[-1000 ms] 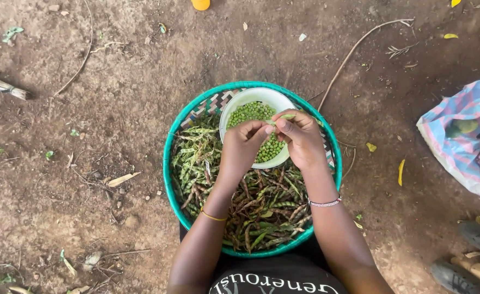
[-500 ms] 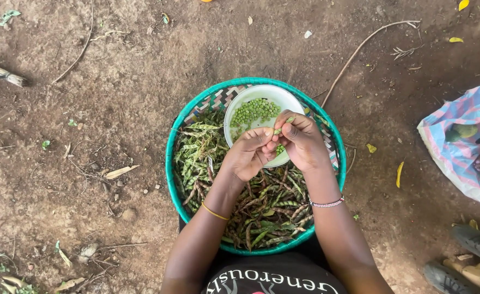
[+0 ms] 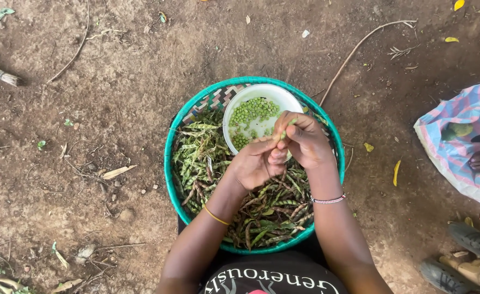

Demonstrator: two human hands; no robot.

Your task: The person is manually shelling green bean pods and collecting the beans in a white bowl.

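Both hands meet over the basket, fingers pinched tog. on one green pod (image 3: 284, 130). Left hand (image 3: 257, 162) curls closed around the pod's lower end; right hand (image 3: 304, 140) grips the upper end w/ thumb and forefinger, only a short bit of pod showing btwn them. Can't tell if the pod is split open yet, fingers cover most of it.

Pod sits just above the near rim of the white bowl (image 3: 239, 106), which holds shelled green peas (image 3: 252, 112) on its far side; the right hand hides the bowl's near-right edge. Bowl rests inside the round teal woven basket (image 3: 168, 163), at its far end. Rest of the basket is full of green and brownish pods (image 3: 202, 163), piled loose; arms block the middle of the heap.

Thin gold bangle (image 3: 216, 216) on the left wrist, beaded bracelet (image 3: 328, 200) on the right. Basket's near edge is cut off by the dark shirt (image 3: 275, 277).

Right edge: striped pink-blue cloth (image 3: 457, 141), partly out of frame, and sandals (image 3: 468, 256) by the corner, also cropped. Bare dirt ground (image 3: 87, 109) w/ twigs all round.
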